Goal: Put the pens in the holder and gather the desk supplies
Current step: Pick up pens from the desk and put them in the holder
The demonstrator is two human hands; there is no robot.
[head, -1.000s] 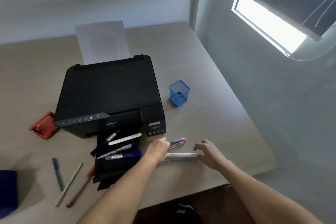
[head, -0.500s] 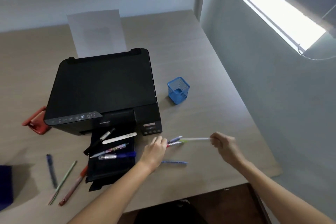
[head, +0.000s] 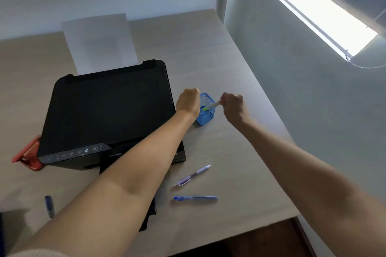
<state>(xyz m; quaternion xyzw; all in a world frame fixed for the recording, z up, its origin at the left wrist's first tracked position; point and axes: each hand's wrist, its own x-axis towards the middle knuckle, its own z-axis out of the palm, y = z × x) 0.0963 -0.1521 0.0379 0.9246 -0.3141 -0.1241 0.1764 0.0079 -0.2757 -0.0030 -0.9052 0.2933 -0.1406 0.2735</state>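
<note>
The blue mesh holder point(head: 206, 118) stands on the desk just right of the printer. My right hand point(head: 232, 106) pinches a white pen with a green tip point(head: 212, 106), slanted with its tip inside the holder's mouth. My left hand point(head: 188, 101) is a closed fist against the holder's left rim; what it grips is hidden. On the desk nearer to me lie a purple pen point(head: 193, 175) and a blue pen point(head: 195, 197). A dark blue pen point(head: 49, 204) lies far left. My left forearm covers the printer's output tray.
A black printer point(head: 108, 110) with a paper sheet point(head: 100, 44) upright behind it fills the desk's left middle. A red object point(head: 27, 154) lies at its left corner. The desk's front edge point(head: 229, 233) is close, and a wall runs along the right.
Both hands rose from the pens near the desk's front to the holder. The right hand carried the white pen over. The red-tipped pen is gone from beside the purple pen.
</note>
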